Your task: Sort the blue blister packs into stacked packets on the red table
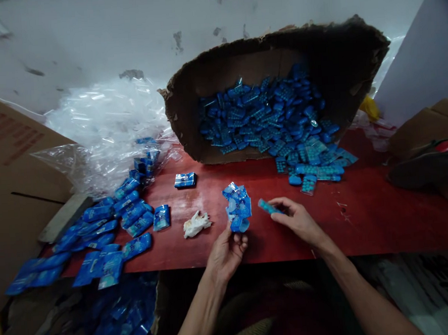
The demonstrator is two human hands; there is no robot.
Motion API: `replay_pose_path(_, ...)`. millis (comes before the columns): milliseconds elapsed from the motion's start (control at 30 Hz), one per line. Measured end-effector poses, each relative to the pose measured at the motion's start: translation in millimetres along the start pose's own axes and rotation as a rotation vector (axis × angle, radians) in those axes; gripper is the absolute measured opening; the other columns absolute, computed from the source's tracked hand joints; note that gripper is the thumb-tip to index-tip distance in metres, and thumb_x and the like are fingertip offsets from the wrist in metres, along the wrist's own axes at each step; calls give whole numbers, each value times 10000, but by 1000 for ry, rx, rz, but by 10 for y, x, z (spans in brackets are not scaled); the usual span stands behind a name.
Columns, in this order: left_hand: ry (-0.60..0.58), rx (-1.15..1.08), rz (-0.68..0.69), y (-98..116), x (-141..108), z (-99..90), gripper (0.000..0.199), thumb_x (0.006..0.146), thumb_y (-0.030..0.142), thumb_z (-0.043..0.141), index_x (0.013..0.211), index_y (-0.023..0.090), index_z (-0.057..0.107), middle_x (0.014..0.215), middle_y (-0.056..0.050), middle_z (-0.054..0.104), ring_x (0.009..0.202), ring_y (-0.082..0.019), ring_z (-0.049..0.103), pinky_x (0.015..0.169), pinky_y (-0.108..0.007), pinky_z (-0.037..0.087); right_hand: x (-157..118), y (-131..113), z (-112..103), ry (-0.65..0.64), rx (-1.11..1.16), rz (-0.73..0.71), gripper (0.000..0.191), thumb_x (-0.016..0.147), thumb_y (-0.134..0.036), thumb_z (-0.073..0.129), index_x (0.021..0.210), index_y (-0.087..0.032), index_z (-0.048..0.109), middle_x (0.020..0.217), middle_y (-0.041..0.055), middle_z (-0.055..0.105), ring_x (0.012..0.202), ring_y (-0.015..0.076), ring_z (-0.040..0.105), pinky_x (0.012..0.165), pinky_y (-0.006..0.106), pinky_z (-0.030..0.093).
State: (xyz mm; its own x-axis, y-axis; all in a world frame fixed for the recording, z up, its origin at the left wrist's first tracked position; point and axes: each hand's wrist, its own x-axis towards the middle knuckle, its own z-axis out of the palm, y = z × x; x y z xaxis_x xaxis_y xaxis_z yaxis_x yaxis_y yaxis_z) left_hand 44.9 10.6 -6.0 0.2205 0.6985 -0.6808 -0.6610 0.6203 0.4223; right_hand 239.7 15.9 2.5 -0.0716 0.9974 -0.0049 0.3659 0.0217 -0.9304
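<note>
My left hand (228, 253) is closed around the lower end of a blue printed plastic wrapper (238, 204), held upright over the red table. Its top edge looks crinkled and loose. To the right, my right hand (297, 221) pinches a small blue-green packet (267, 207) between thumb and fingers, apart from the wrapper. On the table left of my left hand lies a crumpled white tissue (196, 225). Behind it sits a stack of flat blue wrappers (185, 180), and further left a single filled blue pouch (161, 218).
A torn cardboard box (186, 134) on its side spills many blue-green packets (258, 115) onto the red table (364, 219). Filled blue pouches (133, 211) pile at left, before clear plastic bags (103, 119). A cardboard carton (16, 185) stands far left; a shoe-like dark object (429, 170) lies right.
</note>
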Motion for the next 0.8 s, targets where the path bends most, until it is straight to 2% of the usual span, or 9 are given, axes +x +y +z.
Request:
replay_pose_path(100,12,-10,-2,-25,-1,18,197,786,241,501,616,142,486,411,43,446,430,-78,511,449,-174,449,-122,-192,-4,-201,164,-43,245,701,-231,572,944,-217,602,932,14,601,864,168,542,781,286,396)
replay_pose_path(167,23,-1,-9,-43,-12,34,199,781,235,508,608,139,492,405,40,451,424,-80,513,448,-177,450,-167,-268,14,-241,179,-60,230,689,-203,581,915,-219,621,932,11,599,873,167,539,795,283,390)
replay_pose_path(600,-98,101,86,-91,-56,-25,266,676,332,623,558,139,482,395,43,467,438,-99,529,455,-196,424,-255,-299,123,-118,15,-139,244,736,-202,532,975,-233,573,975,33,530,939,163,506,854,291,378)
replay_pose_path(800,-144,111,118,-79,-62,-52,284,673,354,619,550,141,478,401,44,463,440,-99,513,458,-203,401,-312,-292,203,-57,0,-165,264,742,-209,539,1004,-236,555,1033,46,497,973,170,493,875,287,374)
